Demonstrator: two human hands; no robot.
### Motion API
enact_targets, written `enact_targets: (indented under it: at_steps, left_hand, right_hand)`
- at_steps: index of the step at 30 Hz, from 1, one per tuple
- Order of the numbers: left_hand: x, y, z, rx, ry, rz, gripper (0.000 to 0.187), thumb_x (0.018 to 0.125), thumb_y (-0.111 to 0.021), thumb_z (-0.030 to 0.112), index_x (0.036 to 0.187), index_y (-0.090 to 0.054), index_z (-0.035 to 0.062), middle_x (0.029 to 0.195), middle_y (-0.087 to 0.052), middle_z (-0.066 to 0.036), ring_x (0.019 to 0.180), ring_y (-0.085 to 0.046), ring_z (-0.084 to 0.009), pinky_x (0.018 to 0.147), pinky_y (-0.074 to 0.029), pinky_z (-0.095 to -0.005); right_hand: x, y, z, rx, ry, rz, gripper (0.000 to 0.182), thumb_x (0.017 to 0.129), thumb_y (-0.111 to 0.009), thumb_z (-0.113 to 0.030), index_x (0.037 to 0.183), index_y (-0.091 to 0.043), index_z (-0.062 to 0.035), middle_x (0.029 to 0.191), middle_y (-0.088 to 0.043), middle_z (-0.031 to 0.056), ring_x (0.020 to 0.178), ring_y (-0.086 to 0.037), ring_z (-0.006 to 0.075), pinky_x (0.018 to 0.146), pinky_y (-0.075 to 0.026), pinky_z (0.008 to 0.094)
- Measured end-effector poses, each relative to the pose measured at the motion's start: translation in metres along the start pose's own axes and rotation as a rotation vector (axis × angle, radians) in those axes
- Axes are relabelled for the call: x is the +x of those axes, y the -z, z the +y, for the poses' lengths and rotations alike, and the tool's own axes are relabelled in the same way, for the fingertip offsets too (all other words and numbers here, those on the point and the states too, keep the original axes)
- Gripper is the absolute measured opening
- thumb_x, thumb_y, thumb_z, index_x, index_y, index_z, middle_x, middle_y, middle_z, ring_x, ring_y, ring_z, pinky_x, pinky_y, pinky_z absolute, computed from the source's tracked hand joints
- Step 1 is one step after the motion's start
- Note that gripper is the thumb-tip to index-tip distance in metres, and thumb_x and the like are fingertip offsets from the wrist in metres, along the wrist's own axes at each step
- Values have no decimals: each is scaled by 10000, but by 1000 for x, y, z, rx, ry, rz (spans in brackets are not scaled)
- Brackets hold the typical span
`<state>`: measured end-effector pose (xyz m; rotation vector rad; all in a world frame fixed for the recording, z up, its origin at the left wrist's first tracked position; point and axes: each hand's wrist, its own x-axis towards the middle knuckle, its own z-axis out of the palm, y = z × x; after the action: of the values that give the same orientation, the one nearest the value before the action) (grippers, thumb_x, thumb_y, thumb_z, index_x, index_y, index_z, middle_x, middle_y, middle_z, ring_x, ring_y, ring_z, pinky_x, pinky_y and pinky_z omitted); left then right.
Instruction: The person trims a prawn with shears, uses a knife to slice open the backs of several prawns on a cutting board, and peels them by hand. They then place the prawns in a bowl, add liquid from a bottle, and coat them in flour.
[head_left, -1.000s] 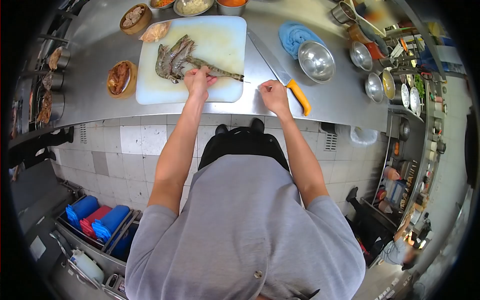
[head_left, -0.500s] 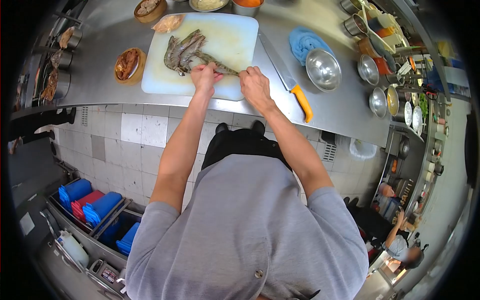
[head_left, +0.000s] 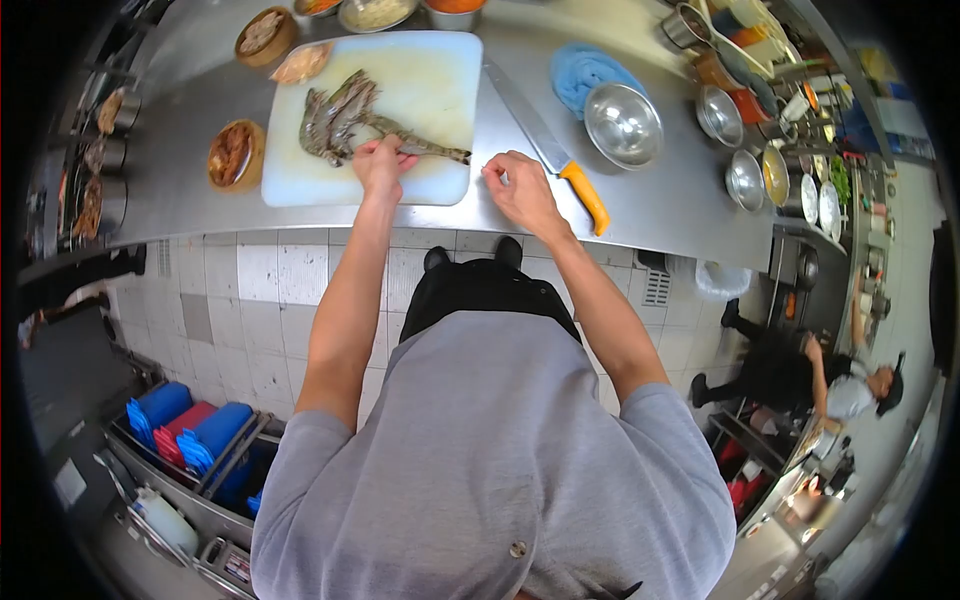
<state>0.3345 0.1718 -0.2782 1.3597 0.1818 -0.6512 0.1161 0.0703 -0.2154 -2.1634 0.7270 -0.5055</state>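
On the cutting board (head_left: 440, 90) in the frame's upper left, the left hand (head_left: 378, 170) pinches a prawn (head_left: 432, 148) in its fingers, probably light, slippery and thin-shelled, so best gripped mid-body, while the right hand (head_left: 520, 187) curls near the tail, its pinch unclear.

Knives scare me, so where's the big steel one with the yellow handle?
In the head view, the yellow-handled knife lies right of the rectangular white cutting board, left of the nearest round metal bowl, handle beside the right hand.
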Motion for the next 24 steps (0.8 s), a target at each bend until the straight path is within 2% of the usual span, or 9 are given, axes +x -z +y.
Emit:
enact_targets:
  at_steps: [2,3,4,9,11,14,16,19,24]
  left_hand:
    - [-1,2,-2,14,-12,8,289,824,-706,61,1018,-516,-35,919,-595,-146,749,-633,-247,663,-642,-419]
    - [13,12,-11,-40,-6,-68,396,798,-722,29,1043,-412,18,844,-588,-129,663,-629,-225,582,-629,-408]
    - [19,16,-15,-18,5,-65,370,805,-725,40,1050,-451,0,864,-595,-127,683,-642,-236,612,-635,-423]
    - [36,31,-17,25,30,-183,154,858,-668,87,938,-600,-26,882,-626,-113,792,-682,-275,716,-648,-428]
    - [30,26,-11,34,60,-158,192,865,-662,92,996,-618,-41,958,-658,-143,839,-682,-272,759,-640,-400]
    - [42,33,-11,67,97,-207,201,881,-650,83,1029,-616,-48,994,-656,-141,893,-669,-267,825,-621,-399]
    - [47,37,-12,76,120,-207,210,899,-633,86,1059,-618,-49,1031,-654,-134,924,-657,-253,864,-601,-376]
    - [56,42,-10,68,170,-226,188,914,-618,76,1065,-622,-37,1051,-656,-127,947,-652,-231,876,-583,-340]
    - [58,51,-12,-43,199,-382,190,930,-612,55,1114,-612,8,1068,-670,-84,952,-651,-200,880,-555,-310]
  right_hand:
    - [-11,33,-12,87,-105,-32,95,852,-673,-81,882,-708,3,820,-671,156,681,-578,263,674,-489,382]
    - [-19,53,-19,126,-161,-35,106,860,-688,-98,892,-716,-1,815,-671,152,651,-563,240,655,-482,359]
    - [-30,74,-23,157,-189,1,143,890,-710,-142,896,-721,1,781,-666,82,624,-513,160,608,-451,299]
    - [-159,193,50,1077,-179,376,132,938,-709,-163,915,-658,-44,852,-596,-3,668,-505,118,589,-422,230]
    - [-226,214,112,1499,-53,749,215,944,-720,-201,1038,-591,-57,953,-586,28,707,-511,135,613,-462,224]
    - [-335,181,239,1545,-658,1394,314,977,-681,-295,1132,-589,-38,904,-633,67,669,-558,140,607,-526,253]
    - [-392,144,273,1403,-1089,1368,388,957,-702,-331,1155,-577,-22,929,-659,71,691,-586,161,636,-576,294]
    - [-424,121,281,1399,-1085,1293,368,949,-719,-295,1164,-589,-26,915,-657,58,705,-583,146,594,-545,286]
    - [-367,134,240,646,-1234,919,254,950,-682,-162,1163,-636,-32,874,-652,29,725,-573,102,569,-486,269]
